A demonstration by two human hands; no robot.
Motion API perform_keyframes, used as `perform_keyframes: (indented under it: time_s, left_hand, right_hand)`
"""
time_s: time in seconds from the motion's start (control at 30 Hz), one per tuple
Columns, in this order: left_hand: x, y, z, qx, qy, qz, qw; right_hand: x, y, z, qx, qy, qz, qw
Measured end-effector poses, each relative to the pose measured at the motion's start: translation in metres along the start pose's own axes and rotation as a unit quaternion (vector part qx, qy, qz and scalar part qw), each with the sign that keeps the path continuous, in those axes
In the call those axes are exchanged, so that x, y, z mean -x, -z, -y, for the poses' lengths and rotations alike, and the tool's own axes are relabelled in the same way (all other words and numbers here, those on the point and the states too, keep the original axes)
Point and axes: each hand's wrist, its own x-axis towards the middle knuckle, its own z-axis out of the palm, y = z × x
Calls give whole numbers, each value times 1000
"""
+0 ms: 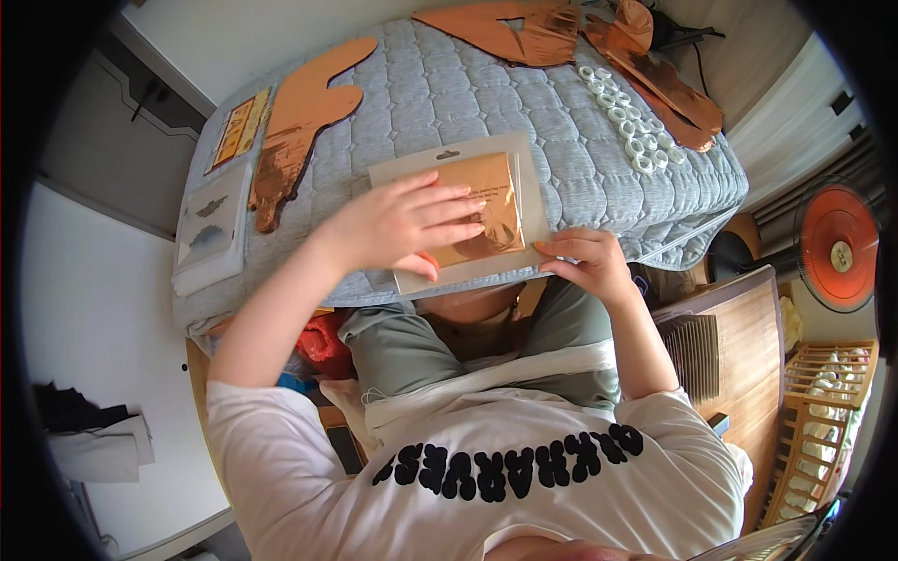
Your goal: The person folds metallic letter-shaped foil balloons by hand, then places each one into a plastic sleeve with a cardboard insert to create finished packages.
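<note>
A clear plastic packet [535,201] with a white border and a hang hole lies tilted at the near edge of the mattress. Inside it shows a folded copper-coloured foil sheet [503,178] with small dark print, probably a foil balloon. Across the foil, my left hand [398,217] rests with its fingers stretched out and slightly spread, palm down. The lower right corner of the packet is pinched between the thumb and fingers of my right hand [587,262].
Flat copper foil balloons [304,117] lie left, at the back [510,33] and at the back right [655,79]. White rolls [629,120] stand in rows on the quilted mattress [412,93]. A stack of clear packets [213,220] lies left, below a yellow sheet [238,131]. An orange fan [839,248] stands right.
</note>
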Motion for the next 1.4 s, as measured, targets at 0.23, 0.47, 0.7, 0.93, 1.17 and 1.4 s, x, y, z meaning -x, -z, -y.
perform_keyframes:
  time_s: [0.23, 0.47, 0.7, 0.93, 1.17, 1.4]
  left_hand:
    - [70, -14, -62, 184, 205, -143, 951]
    - [58, -97, -113, 49, 290, -302, 907]
    - [50, -119, -121, 94, 334, -447, 825]
    - [42, -113, -130, 101, 342, -522, 775]
    - [46, -130, -147, 362, 405, -527, 654]
    - [44, -136, -152, 494, 434, -498, 565]
  right_hand:
    - [13, -8, 13, -60, -78, -50, 994]
    - [24, -22, 4, -113, -99, -78, 985]
    - [33, -34, 8, -93, -85, -100, 987]
    - [57, -50, -3, -254, -253, -142, 923]
    - [53, -54, 6, -299, -327, -160, 882]
    - [48, -54, 11, -340, -327, -177, 864]
